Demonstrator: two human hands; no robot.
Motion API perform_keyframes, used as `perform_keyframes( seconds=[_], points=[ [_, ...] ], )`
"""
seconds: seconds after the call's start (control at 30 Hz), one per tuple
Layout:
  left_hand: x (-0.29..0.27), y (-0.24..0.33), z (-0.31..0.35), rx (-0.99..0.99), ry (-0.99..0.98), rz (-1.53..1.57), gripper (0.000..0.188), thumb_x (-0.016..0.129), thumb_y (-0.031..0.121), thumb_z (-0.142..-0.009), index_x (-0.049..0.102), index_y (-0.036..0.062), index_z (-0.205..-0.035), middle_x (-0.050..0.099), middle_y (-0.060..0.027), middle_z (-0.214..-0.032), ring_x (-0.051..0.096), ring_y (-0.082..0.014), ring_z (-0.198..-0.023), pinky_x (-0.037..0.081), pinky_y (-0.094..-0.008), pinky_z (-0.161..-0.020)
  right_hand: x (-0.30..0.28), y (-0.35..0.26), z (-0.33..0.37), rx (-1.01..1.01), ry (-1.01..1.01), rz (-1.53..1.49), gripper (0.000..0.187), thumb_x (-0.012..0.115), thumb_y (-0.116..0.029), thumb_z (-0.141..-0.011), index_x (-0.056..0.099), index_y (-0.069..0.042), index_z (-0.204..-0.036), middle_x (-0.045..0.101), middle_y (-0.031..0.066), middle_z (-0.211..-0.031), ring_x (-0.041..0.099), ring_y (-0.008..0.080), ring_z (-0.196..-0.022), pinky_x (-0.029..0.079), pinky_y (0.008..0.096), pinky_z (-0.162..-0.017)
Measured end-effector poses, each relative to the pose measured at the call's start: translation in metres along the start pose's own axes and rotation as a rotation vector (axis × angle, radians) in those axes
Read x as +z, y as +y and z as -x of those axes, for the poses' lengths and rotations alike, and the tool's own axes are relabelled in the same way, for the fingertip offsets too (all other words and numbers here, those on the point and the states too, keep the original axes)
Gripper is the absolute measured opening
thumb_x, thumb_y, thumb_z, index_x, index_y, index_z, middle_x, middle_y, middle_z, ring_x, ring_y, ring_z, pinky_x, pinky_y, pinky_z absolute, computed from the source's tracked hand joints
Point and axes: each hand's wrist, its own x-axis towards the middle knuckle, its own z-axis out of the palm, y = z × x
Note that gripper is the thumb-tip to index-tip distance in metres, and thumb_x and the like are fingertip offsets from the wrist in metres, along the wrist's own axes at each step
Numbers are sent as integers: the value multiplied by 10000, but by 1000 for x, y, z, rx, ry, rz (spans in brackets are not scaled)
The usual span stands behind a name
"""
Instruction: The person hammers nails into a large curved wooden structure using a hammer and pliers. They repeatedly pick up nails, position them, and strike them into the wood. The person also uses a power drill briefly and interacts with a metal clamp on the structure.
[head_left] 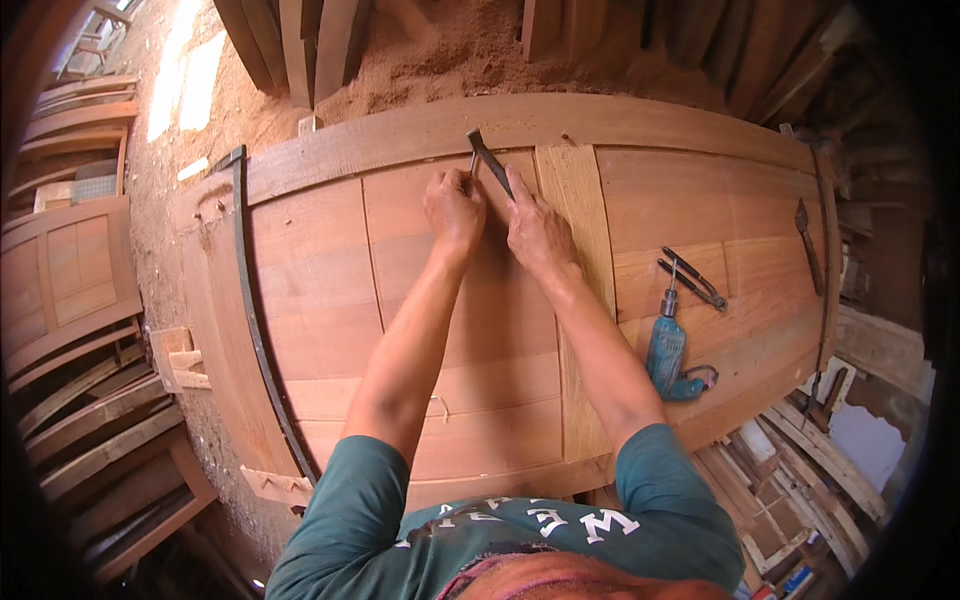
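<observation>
A large wooden panel door (460, 300) lies flat in front of me. At its far rail, my left hand (455, 210) pinches a thin metal pin (473, 162), a nail or a punch, that stands up from the fingers; its lower end is hidden by them. My right hand (540, 235) is closed round the dark handle of a hammer (489, 163). The hammer's head sits just above the pin's top; whether they touch I cannot tell. Both forearms reach across the door's middle panels.
A blue power drill (667, 345), black pincers (700, 285) and a dark pointed tool (806, 240) lie on the door's right half. Long bar clamps (252, 290) cross the door at both ends. Stacked doors (75, 275) stand left; wood offcuts (790, 480) lie lower right.
</observation>
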Motion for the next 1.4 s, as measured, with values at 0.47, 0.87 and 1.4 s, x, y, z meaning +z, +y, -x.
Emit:
perform_keyframes(
  seconds=[0.47, 0.87, 1.4],
  points=[
    [-46, -8, -30, -478, -189, 325, 180, 742, 175, -926, 798, 19, -994, 767, -244, -1031, 753, -395, -953, 577, -470, -871, -8, -34, 14, -147, 210, -366, 489, 552, -201, -1075, 514, -118, -1556, 738, 276, -1128, 749, 409, -1011, 571, 502, -848],
    [-241, -234, 39, -154, 448, -268, 121, 668, 114, -1011, 695, 10, -1066, 682, -177, -1013, 657, -379, -993, 519, -477, -878, 93, -195, -1, -616, -45, -163, 553, 558, -181, -1076, 452, -221, -1618, 718, 228, -953, 738, 398, -769, 603, 548, -673],
    [-241, -229, 34, -188, 470, -174, 86, 657, 78, -986, 663, 24, -1052, 628, -174, -1008, 601, -381, -993, 486, -487, -906, 144, -263, -31, -590, -86, 147, 573, 561, -142, -1069, 458, -271, -1618, 703, 200, -930, 728, 388, -787, 603, 524, -714]
  ],
)
